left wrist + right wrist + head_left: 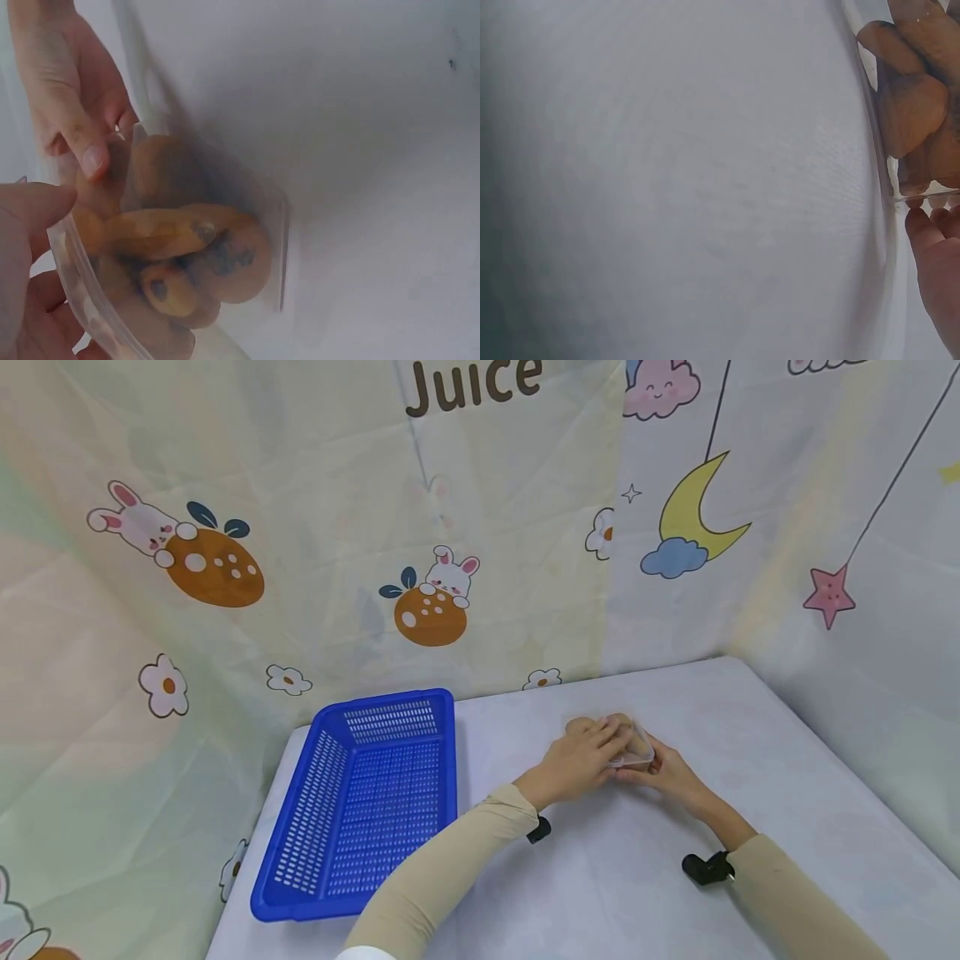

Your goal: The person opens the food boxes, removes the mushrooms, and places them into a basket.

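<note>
From my seat far away, I see two tan sleeves [472, 860] come in closest to me, each with a little black thing [703, 868] by the wrist. The left hand [577, 764] lies over a clear box [642, 753], its fingers bent round the edge. The right hand [675, 772] holds the same box by its right corner, thumb and fingers close around it. Brown lumps [240, 259] are inside. I can't tell what they are, or if the box is covered on top.

I see lumps only in the box, so I think getting them in is done. Both hands are on the box, so letting go of it looks left.

The box is at the right part of a white table [720, 702], well apart from the blue basket [452, 752] on the left. Behind it all, hanging cloth [315, 510] makes walls, with bunnies [450, 577] on oranges [431, 620], flowers [155, 697], a yellow moon [681, 506] and a pink star [828, 597]
</note>
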Tool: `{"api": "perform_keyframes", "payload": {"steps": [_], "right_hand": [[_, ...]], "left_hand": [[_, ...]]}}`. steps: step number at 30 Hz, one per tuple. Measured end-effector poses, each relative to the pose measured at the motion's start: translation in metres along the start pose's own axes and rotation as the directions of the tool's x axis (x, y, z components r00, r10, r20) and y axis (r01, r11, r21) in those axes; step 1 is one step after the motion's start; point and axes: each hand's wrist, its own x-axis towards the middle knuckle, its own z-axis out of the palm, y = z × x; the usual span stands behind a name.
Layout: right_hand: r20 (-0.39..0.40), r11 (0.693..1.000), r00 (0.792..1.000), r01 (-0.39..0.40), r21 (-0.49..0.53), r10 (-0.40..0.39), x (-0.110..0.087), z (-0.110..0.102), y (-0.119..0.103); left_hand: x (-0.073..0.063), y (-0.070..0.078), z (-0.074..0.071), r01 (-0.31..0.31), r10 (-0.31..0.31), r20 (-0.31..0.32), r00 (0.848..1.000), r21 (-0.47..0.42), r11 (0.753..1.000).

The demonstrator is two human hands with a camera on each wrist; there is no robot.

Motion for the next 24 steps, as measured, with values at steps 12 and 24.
{"api": "perform_keyframes", "payload": {"steps": [12, 24], "right_hand": [[-0.007, 1.000, 1.000, -0.006, -0.006, 0.006, 0.005, 0.000, 0.000], [0.026, 1.000, 0.999, 0.029, -0.007, -0.028, 0.002, 0.002, 0.000]], "left_hand": [[0.001, 0.009, 0.007, 0.018, -0.010, -0.042, 0.999, 0.184, 0.983], [0.002, 0.014, 0.008, -0.015, 0.032, -0.041, 0.999, 0.360, 0.933]]}}
